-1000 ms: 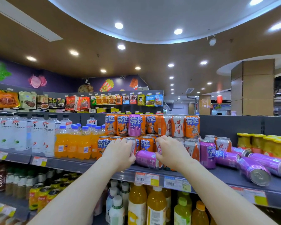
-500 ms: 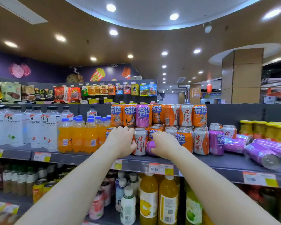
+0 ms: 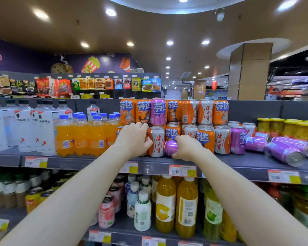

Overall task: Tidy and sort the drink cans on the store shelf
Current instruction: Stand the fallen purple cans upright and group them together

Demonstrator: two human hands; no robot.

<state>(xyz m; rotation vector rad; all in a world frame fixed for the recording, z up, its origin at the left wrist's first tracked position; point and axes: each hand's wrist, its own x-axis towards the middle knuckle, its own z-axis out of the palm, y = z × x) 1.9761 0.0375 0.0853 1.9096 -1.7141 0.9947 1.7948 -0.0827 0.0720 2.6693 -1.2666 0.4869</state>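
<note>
Both your arms reach to the grey metal shelf [image 3: 256, 162]. Your right hand [image 3: 188, 147] is wrapped over a purple aluminium can lying on its side [image 3: 170, 148] at the shelf's front edge, fingers curled around it, gripping. Your left hand [image 3: 132, 137] is curled against an upright can that it mostly hides; can't tell if it's truly gripped or only touched. Just beside that hand, touching the lying purple can, stands a white-and-orange can with red lettering [image 3: 156, 141].

Behind: a 2-tier stack of orange, white and purple cans [image 3: 174, 112], colours mixed. To the right, 1 upright purple can [image 3: 238, 140], then several purple cans tipped over on their sides [image 3: 284, 151]. Left of the cans: orange soda bottles with blue caps [image 3: 82, 134].
</note>
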